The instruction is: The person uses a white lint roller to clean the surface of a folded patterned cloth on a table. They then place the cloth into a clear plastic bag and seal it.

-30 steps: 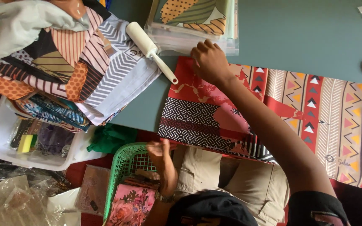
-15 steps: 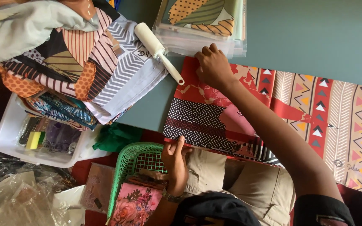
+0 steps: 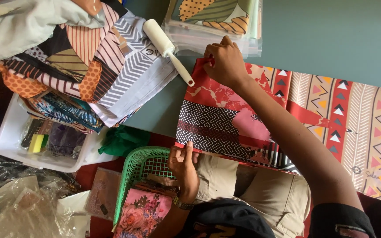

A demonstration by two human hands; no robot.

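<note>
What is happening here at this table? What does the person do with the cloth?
A person holds a red patterned cloth that lies flat on the grey-green table. The right hand pinches its far corner, close to a white lint roller. The left hand grips the near corner at the table's edge, beside a green basket. A pile of other patterned cloths lies to the left, and clear packets of folded cloth sit at the far side.
</note>
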